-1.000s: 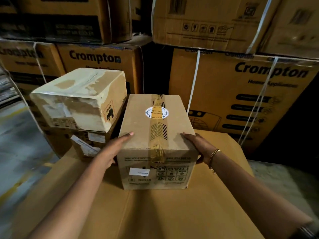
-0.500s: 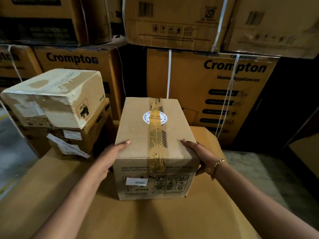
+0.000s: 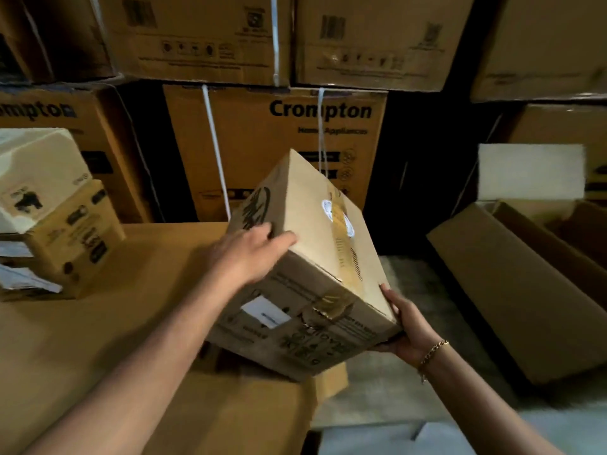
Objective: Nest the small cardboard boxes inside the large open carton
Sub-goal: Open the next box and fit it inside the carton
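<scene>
A small taped cardboard box (image 3: 315, 244) with a round white sticker is up in the air, tilted down to the right, over the right edge of a big flat carton top (image 3: 82, 339). My left hand (image 3: 249, 254) grips its upper left edge, thumb on the top face. My right hand (image 3: 407, 326), with a gold bracelet, cups the lower right corner from beneath. The large open carton (image 3: 512, 290) lies on the floor to the right, flaps spread. Two more small boxes are stacked at the left: a pale one (image 3: 36, 178) on a brown one (image 3: 75, 238).
Tall strapped Crompton cartons (image 3: 279, 149) form a wall behind. A white sheet (image 3: 530, 172) stands at the back of the open carton. Grey floor (image 3: 410, 382) shows between the flat carton top and the open carton.
The box has come up off the flat carton top, tilted and swung to the right. My view has turned right, bringing the open carton into sight.
</scene>
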The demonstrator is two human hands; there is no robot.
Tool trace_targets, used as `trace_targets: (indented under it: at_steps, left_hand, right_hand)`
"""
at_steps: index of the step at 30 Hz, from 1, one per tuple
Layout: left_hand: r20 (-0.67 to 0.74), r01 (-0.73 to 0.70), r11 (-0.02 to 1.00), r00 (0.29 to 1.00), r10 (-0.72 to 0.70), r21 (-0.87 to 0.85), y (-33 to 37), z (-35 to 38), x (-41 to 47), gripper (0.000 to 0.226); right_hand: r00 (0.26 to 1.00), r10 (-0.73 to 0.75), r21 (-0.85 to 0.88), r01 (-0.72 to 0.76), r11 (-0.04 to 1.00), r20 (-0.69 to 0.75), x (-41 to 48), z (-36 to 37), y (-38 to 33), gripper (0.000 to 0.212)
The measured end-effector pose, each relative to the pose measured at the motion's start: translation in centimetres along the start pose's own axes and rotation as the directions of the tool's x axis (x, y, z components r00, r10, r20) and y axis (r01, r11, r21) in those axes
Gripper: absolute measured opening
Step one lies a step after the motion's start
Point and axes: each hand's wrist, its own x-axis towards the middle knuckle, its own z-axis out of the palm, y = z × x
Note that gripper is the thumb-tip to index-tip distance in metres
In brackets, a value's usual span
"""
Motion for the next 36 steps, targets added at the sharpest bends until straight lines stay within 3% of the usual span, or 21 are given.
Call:
trace_targets:
  at_steps: [2, 5, 10, 14, 18, 21, 23, 25, 26, 28, 29, 32, 34, 36]
  left_hand:
    - [-0.07, -0.127, 0.958, 0.986, 0.15, 0.258, 4.7, 2.4, -1.0, 0.099]
    - [-0.051, -0.29, 0.856, 0.938, 0.344, 0.427, 9.7, 6.9, -1.6, 0.109]
    - [0.071, -0.522, 0.754, 0.837, 0.542, 0.399, 12.3, 13.4, -1.7, 0.084]
    - [0.062, -0.534, 0.756, 0.83, 0.555, 0.379, 13.3, 17.3, -1.9, 0.076]
    - [0.154, -0.585, 0.729, 0.806, 0.572, 0.354, 15.5, 18.7, -2.1, 0.074]
    - [0.053, -0.504, 0.792, 0.853, 0.52, 0.344, 14.5, 17.3, -1.7, 0.082]
    - [-0.033, -0.358, 0.864, 0.919, 0.394, 0.353, 12.1, 16.1, -0.6, 0.087]
    - [0.086, -0.129, 0.973, 0.99, 0.115, 0.191, 9.0, 15.8, 1.1, 0.103]
    - [0.199, 0.012, 1.0, 0.98, -0.015, 0.02, 7.7, 15.9, 1.8, 0.113]
    - [0.357, 0.228, 0.927, 0.927, -0.113, -0.298, 5.7, 17.0, 2.6, 0.128]
    - [0.396, 0.277, 0.884, 0.911, -0.117, -0.377, 5.3, 17.7, 2.3, 0.124]
    - [0.487, 0.337, 0.783, 0.872, -0.05, -0.523, 5.2, 20.2, 0.5, 0.094]
    - [0.529, 0.365, 0.724, 0.849, -0.001, -0.585, 5.7, 21.9, 0.1, 0.106]
    - [0.476, 0.324, 0.716, 0.879, 0.012, -0.618, 7.1, 22.3, 0.1, 0.11]
  right_hand:
    - [0.998, 0.012, 0.034, -0.009, 0.999, -0.067, 0.4, -3.0, 0.9, 0.059]
    - [0.985, 0.018, 0.016, -0.015, 1.0, -0.174, 0.8, -6.3, 2.1, 0.05]
    - [0.965, 0.068, -0.018, -0.075, 0.997, -0.252, 0.9, -10.6, 3.3, 0.047]
    - [0.969, 0.133, -0.028, -0.142, 0.99, -0.209, 0.3, -11.9, 2.8, 0.057]
    - [0.987, 0.086, 0.106, -0.072, 0.992, -0.133, 0.8, -13.8, 1.1, 0.072]
    - [0.992, 0.103, 0.246, -0.082, 0.966, -0.075, 0.2, -15.9, -0.4, 0.075]
    - [0.993, 0.099, 0.255, -0.078, 0.964, -0.071, -0.6, -17.2, -1.2, 0.065]
    - [0.988, 0.106, 0.188, -0.083, 0.979, -0.114, -0.7, -17.8, -1.3, 0.058]
    - [0.987, 0.109, 0.155, -0.09, 0.984, -0.117, -0.7, -18.0, -1.2, 0.056]
    - [0.986, 0.102, 0.082, -0.092, 0.992, -0.13, -0.8, -18.1, -1.4, 0.05]
    - [0.984, 0.102, 0.05, -0.095, 0.994, -0.144, -0.8, -18.3, -1.8, 0.049]
    - [0.97, 0.114, -0.012, -0.119, 0.993, -0.217, 0.2, -19.1, -2.3, 0.069]
    - [0.958, 0.059, -0.087, -0.087, 0.992, -0.281, 1.2, -19.1, -2.1, 0.075]
    - [0.938, -0.059, -0.206, -0.014, 0.978, -0.343, 2.0, -18.8, -1.6, 0.089]
